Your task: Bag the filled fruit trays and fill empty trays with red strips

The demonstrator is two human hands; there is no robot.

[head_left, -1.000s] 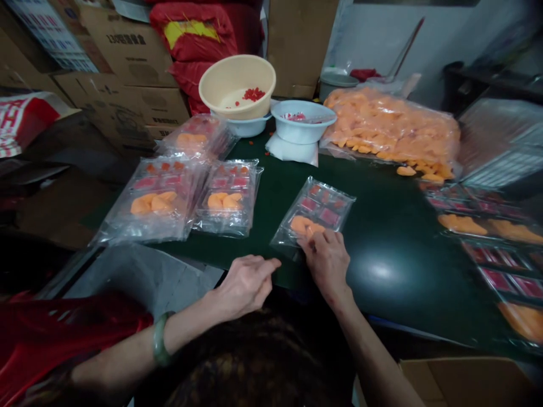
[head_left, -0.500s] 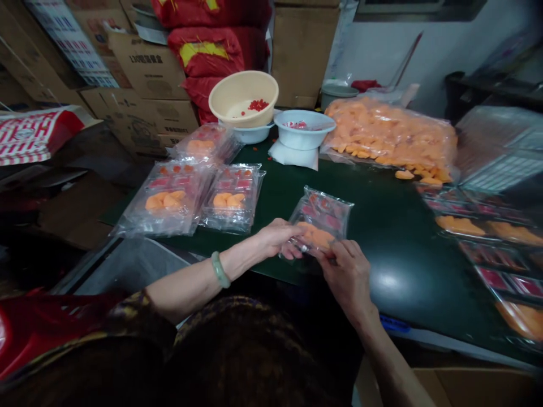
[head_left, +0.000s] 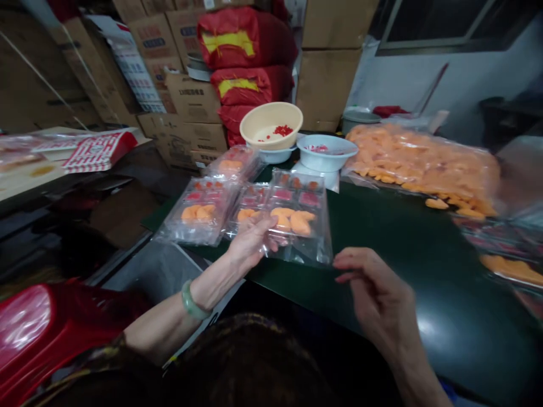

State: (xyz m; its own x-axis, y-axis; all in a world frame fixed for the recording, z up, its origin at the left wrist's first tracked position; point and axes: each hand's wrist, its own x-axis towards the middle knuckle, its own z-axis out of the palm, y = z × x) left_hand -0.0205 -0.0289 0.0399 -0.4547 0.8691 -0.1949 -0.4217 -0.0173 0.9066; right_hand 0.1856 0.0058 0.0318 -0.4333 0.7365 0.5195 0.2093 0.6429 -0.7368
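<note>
My left hand (head_left: 251,242) grips the left edge of a clear plastic packet (head_left: 299,217) with orange pieces and red squares inside, holding it lifted above the dark green table (head_left: 394,237). The packet hangs over the stacks of filled packets (head_left: 199,210) lying at the table's left. My right hand (head_left: 375,291) is off the packet, just right of its lower corner, with fingers loosely curled and nothing visible in them.
A cream basin (head_left: 271,123) with red bits and a white bowl (head_left: 326,151) stand at the back. A big bag of orange pieces (head_left: 419,161) lies at back right. More filled trays (head_left: 504,249) sit at the right edge. Cardboard boxes (head_left: 195,102) and red sacks (head_left: 246,42) stand behind.
The packet was picked up from the table with both hands and carried left over the stacks. My right hand has let go; my left hand alone holds it now.
</note>
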